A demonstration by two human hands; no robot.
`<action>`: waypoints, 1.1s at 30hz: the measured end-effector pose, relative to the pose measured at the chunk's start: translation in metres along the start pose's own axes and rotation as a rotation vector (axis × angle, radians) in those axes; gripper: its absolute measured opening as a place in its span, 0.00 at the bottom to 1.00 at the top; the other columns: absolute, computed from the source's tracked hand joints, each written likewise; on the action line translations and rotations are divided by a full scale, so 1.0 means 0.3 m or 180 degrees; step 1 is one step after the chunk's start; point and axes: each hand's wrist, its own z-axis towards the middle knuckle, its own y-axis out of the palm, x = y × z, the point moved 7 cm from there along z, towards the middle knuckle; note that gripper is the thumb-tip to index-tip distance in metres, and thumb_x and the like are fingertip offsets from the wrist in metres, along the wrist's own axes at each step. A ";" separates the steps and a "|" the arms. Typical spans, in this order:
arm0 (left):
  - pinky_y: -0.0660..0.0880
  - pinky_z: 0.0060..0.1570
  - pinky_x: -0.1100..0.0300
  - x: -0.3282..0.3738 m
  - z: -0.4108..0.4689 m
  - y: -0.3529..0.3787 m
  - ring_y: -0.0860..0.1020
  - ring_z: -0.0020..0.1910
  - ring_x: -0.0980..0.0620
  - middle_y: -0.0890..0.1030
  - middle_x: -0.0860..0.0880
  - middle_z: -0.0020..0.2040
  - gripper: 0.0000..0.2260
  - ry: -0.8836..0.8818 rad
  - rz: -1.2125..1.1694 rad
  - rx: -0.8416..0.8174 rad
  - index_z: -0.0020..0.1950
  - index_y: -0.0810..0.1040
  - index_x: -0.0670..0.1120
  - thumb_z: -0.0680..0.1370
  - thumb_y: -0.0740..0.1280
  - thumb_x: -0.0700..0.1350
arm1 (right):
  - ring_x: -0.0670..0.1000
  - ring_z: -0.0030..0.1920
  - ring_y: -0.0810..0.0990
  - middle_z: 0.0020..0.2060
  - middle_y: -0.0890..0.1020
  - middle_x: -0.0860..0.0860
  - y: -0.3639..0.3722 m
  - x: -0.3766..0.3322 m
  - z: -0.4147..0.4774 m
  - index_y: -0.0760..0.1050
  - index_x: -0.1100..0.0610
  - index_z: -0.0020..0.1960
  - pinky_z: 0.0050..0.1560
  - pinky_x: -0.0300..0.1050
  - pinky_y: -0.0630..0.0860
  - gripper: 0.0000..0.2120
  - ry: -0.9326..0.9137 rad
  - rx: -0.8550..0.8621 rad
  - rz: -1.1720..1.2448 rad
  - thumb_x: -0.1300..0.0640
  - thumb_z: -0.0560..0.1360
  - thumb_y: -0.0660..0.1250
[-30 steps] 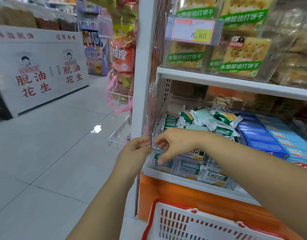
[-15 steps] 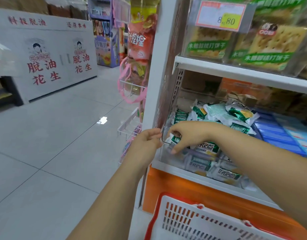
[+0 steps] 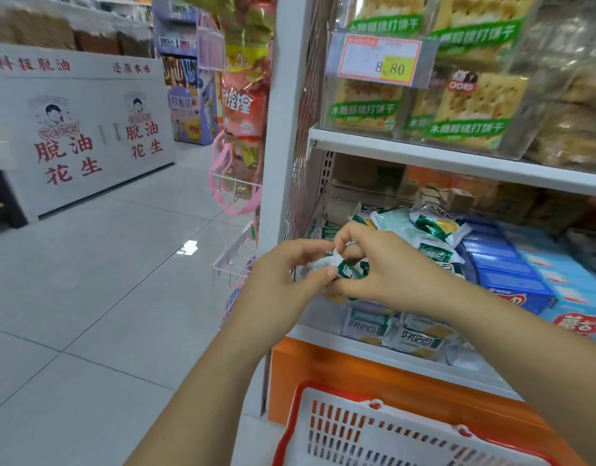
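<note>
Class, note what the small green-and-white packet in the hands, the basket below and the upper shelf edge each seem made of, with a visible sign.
Packet: probably thin glossy plastic film; it crumples and glints where pinched.
Basket: moulded plastic, matt white wall with slots, red rim.
Shelf edge: seemingly white painted metal, thin, straight and smooth.

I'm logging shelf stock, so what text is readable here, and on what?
"8.80": price tag.
"木糖醇梳打饼干": cracker packs.
"好吃点": packets in bin.
"脱油花生", "科技脱油", "还原本味": white counter.
The packet pinched by left hand and right hand: too crumpled to read.
Blue boxes, purple stand: blurred.
</note>
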 end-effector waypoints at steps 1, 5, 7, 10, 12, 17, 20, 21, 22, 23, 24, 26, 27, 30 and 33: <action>0.70 0.48 0.76 0.002 0.000 0.000 0.77 0.50 0.67 0.80 0.60 0.47 0.11 0.0004 -0.0062 -0.0003 0.53 0.79 0.58 0.76 0.70 0.43 | 0.37 0.40 0.74 0.33 0.79 0.37 -0.005 -0.005 -0.012 0.67 0.50 0.49 0.39 0.32 0.67 0.16 0.0008 0.0070 -0.0037 0.52 0.70 0.74; 0.75 0.48 0.63 0.005 -0.001 0.003 0.78 0.42 0.57 0.78 0.54 0.37 0.06 -0.0060 -0.0494 -0.0148 0.47 0.81 0.50 0.76 0.69 0.39 | 0.37 0.46 0.74 0.43 0.76 0.33 -0.031 -0.023 -0.059 0.64 0.42 0.51 0.47 0.23 0.65 0.20 0.0040 0.0302 -0.0084 0.48 0.68 0.75; 0.75 0.42 0.67 0.016 -0.006 -0.001 0.78 0.40 0.58 0.79 0.55 0.35 0.07 -0.0051 -0.0661 -0.0137 0.44 0.80 0.49 0.77 0.67 0.37 | 0.34 0.48 0.75 0.42 0.77 0.31 -0.047 -0.012 -0.081 0.65 0.39 0.50 0.47 0.20 0.65 0.21 0.0097 0.0420 0.0090 0.48 0.67 0.75; 0.75 0.37 0.69 0.022 -0.013 -0.014 0.80 0.40 0.60 0.80 0.57 0.34 0.08 -0.0080 -0.0875 -0.0036 0.42 0.76 0.48 0.78 0.64 0.38 | 0.32 0.50 0.77 0.44 0.80 0.34 -0.065 0.029 -0.113 0.71 0.40 0.51 0.50 0.23 0.69 0.20 0.0233 0.0554 0.0600 0.46 0.64 0.75; 0.76 0.38 0.67 0.019 -0.014 -0.024 0.81 0.42 0.59 0.81 0.56 0.37 0.08 -0.0087 -0.0943 0.0052 0.42 0.75 0.48 0.79 0.63 0.39 | 0.36 0.49 0.79 0.45 0.83 0.39 -0.075 0.062 -0.132 0.76 0.44 0.50 0.53 0.29 0.73 0.18 0.0306 0.0666 0.1025 0.45 0.62 0.73; 0.77 0.40 0.67 0.005 -0.015 -0.015 0.82 0.43 0.59 0.83 0.51 0.44 0.06 -0.0164 -0.1139 0.0134 0.44 0.73 0.47 0.80 0.61 0.40 | 0.40 0.39 0.80 0.37 0.82 0.42 -0.105 0.060 -0.158 0.79 0.49 0.44 0.47 0.34 0.76 0.09 0.0296 0.1082 0.1355 0.55 0.65 0.75; 0.77 0.42 0.66 -0.008 -0.010 -0.006 0.82 0.47 0.56 0.83 0.48 0.47 0.06 -0.0220 -0.1257 0.0170 0.46 0.73 0.47 0.81 0.60 0.41 | 0.42 0.41 0.81 0.37 0.83 0.43 -0.123 0.036 -0.169 0.78 0.47 0.42 0.49 0.38 0.77 0.09 0.0218 0.1346 0.1357 0.56 0.66 0.75; 0.77 0.43 0.66 -0.011 -0.008 -0.004 0.82 0.48 0.55 0.83 0.47 0.48 0.05 -0.0234 -0.1282 0.0165 0.47 0.73 0.46 0.81 0.59 0.41 | 0.41 0.42 0.81 0.37 0.83 0.42 -0.127 0.031 -0.172 0.78 0.47 0.42 0.50 0.39 0.76 0.09 0.0216 0.1407 0.1349 0.56 0.66 0.75; 0.77 0.44 0.65 -0.015 -0.007 -0.003 0.82 0.49 0.54 0.83 0.47 0.49 0.05 -0.0250 -0.1305 0.0158 0.48 0.73 0.46 0.81 0.59 0.41 | 0.41 0.42 0.81 0.37 0.83 0.42 -0.127 0.028 -0.176 0.78 0.47 0.43 0.50 0.38 0.76 0.09 0.0229 0.1447 0.1332 0.57 0.67 0.75; 0.77 0.46 0.65 -0.017 -0.006 -0.001 0.82 0.50 0.53 0.83 0.47 0.49 0.05 -0.0262 -0.1335 0.0151 0.48 0.73 0.46 0.81 0.59 0.40 | 0.40 0.41 0.81 0.37 0.83 0.41 -0.127 0.026 -0.179 0.78 0.47 0.43 0.50 0.37 0.76 0.09 0.0230 0.1473 0.1328 0.58 0.68 0.74; 0.77 0.47 0.64 -0.020 -0.005 0.000 0.82 0.50 0.53 0.83 0.46 0.50 0.05 -0.0272 -0.1369 0.0144 0.48 0.73 0.46 0.81 0.59 0.40 | 0.40 0.41 0.81 0.37 0.83 0.41 -0.128 0.023 -0.180 0.78 0.48 0.44 0.48 0.35 0.76 0.09 0.0230 0.1489 0.1367 0.59 0.68 0.74; 0.78 0.50 0.60 -0.023 -0.007 0.004 0.82 0.51 0.51 0.84 0.46 0.50 0.05 -0.0315 -0.1418 0.0112 0.48 0.73 0.46 0.81 0.59 0.40 | 0.42 0.40 0.82 0.37 0.84 0.43 -0.124 0.029 -0.177 0.77 0.50 0.45 0.46 0.34 0.77 0.09 0.0261 0.1504 0.1536 0.61 0.70 0.73; 0.78 0.51 0.59 -0.024 -0.009 0.008 0.82 0.51 0.51 0.84 0.46 0.50 0.04 -0.0358 -0.1409 0.0094 0.48 0.73 0.45 0.81 0.59 0.41 | 0.44 0.40 0.83 0.36 0.84 0.45 -0.120 0.041 -0.174 0.77 0.50 0.45 0.45 0.35 0.78 0.08 0.0313 0.1512 0.1636 0.61 0.70 0.72; 0.80 0.45 0.62 -0.036 -0.016 0.026 0.83 0.46 0.54 0.85 0.46 0.49 0.05 -0.0635 -0.1378 0.0124 0.50 0.73 0.44 0.82 0.59 0.41 | 0.42 0.36 0.80 0.33 0.82 0.45 -0.091 0.081 -0.166 0.76 0.53 0.44 0.44 0.36 0.76 0.04 0.0645 0.1350 0.1890 0.54 0.72 0.70; 0.78 0.37 0.66 -0.063 -0.025 0.049 0.82 0.43 0.53 0.85 0.45 0.48 0.05 -0.1087 -0.1557 0.0172 0.50 0.75 0.43 0.82 0.59 0.39 | 0.43 0.30 0.74 0.25 0.75 0.44 -0.040 0.098 -0.166 0.73 0.55 0.37 0.40 0.35 0.71 0.15 0.0874 0.0983 0.1839 0.43 0.72 0.64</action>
